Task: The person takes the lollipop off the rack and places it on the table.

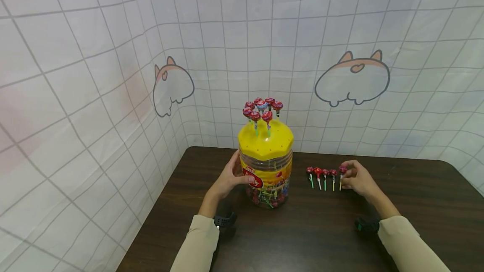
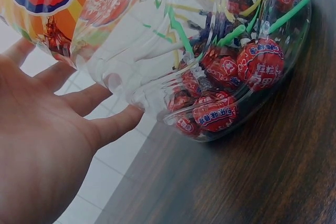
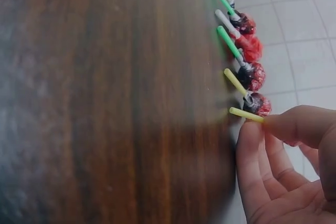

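A clear plastic lollipop jar (image 1: 266, 165) with a yellow lid (image 1: 266, 142) stands upright on the table. Several lollipops (image 1: 266, 116) stick up from the lid, and more wrapped lollipops (image 2: 261, 64) lie inside at the bottom. My left hand (image 1: 229, 178) holds the jar's left side, thumb across the front label, fingers spread along its side and back. To the right, my right hand (image 1: 359, 178) pinches a lollipop (image 3: 245, 114) by its yellow stick between thumb and fingers. That lollipop is at the right end of a row of lollipops (image 1: 318, 173).
The dark wooden table (image 1: 287, 238) carries everything. Behind and to the left hangs a white grid-patterned sheet (image 1: 242, 24) with cartoon animal shapes. Black straps (image 1: 225, 220) circle both wrists. In the row, sticks point towards me.
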Tool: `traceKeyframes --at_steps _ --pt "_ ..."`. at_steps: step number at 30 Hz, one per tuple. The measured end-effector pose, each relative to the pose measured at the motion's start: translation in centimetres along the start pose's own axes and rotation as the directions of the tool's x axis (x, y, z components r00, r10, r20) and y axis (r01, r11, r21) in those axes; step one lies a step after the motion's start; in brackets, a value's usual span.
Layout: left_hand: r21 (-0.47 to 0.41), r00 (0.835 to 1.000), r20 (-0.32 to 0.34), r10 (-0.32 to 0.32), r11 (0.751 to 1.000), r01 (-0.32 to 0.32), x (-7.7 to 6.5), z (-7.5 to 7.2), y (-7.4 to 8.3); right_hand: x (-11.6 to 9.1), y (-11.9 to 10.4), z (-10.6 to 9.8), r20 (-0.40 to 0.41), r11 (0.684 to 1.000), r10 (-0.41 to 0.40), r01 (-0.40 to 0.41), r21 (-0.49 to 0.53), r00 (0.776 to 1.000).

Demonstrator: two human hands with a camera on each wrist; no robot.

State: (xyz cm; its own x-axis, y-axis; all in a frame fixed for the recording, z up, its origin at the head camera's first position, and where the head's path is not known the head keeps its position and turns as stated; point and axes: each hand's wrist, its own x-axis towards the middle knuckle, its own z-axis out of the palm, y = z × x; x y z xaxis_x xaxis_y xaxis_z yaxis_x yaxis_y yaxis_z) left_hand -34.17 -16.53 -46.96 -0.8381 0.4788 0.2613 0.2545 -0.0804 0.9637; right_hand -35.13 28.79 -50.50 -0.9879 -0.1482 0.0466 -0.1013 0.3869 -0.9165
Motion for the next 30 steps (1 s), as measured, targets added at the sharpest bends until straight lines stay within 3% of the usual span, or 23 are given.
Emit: traceKeyframes --at_steps 13,30 --pt "-0.001 1.0 0.002 0.007 1.0 -0.007 0.09 -0.05 -0.09 0.32 -0.05 -0.46 -0.011 0.982 -0.015 0.013 -0.188 1.0" --pt "-0.001 1.0 -0.005 0.0 1.0 0.0 0.03 -0.06 -0.19 0.86 0.53 -0.68 -0.009 0.961 0.007 -0.009 -0.277 1.0"
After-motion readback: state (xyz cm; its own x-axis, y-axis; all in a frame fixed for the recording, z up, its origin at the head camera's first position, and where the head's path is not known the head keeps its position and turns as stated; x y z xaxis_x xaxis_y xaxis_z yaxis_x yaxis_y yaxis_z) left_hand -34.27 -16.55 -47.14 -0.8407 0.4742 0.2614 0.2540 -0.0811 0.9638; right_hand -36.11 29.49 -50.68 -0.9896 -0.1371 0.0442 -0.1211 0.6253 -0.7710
